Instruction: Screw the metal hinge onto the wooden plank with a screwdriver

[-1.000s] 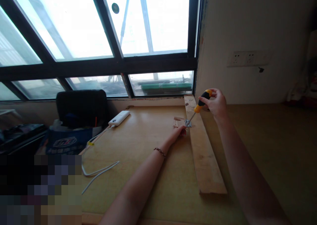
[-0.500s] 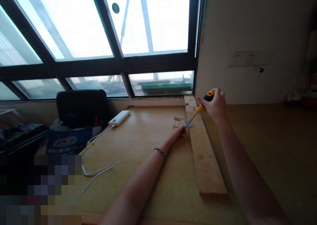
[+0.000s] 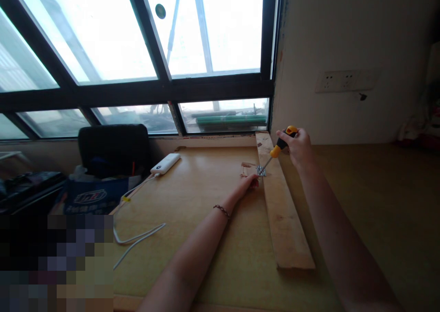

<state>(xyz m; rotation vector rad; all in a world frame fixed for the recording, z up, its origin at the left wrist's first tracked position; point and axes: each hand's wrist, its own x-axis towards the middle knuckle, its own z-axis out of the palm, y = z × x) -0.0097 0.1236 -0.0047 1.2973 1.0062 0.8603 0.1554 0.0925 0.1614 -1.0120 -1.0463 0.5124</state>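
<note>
My right hand [image 3: 298, 146] is wrapped round the yellow-and-black handle of a screwdriver [image 3: 279, 147]. Its tip rests on a small metal bracket [image 3: 261, 171] at the left edge of a long wooden plank [image 3: 282, 211], which lies on the wooden table [image 3: 206, 220]. My left hand [image 3: 250, 183] reaches to the bracket, its fingertips pinched together right beside it. What the fingertips press on is too small to make out. A braided bracelet sits on my left wrist.
A white power bank [image 3: 165, 163] with a white cable [image 3: 137, 236] lies at the table's left. A black chair [image 3: 113, 149] and a blue bag [image 3: 91, 195] stand beyond the left edge. Windows run along the back; the wall at the right carries sockets [image 3: 338, 80].
My right hand has turned on the screwdriver handle, shifting its grip slightly. The left hand, plank and bracket have stayed put.
</note>
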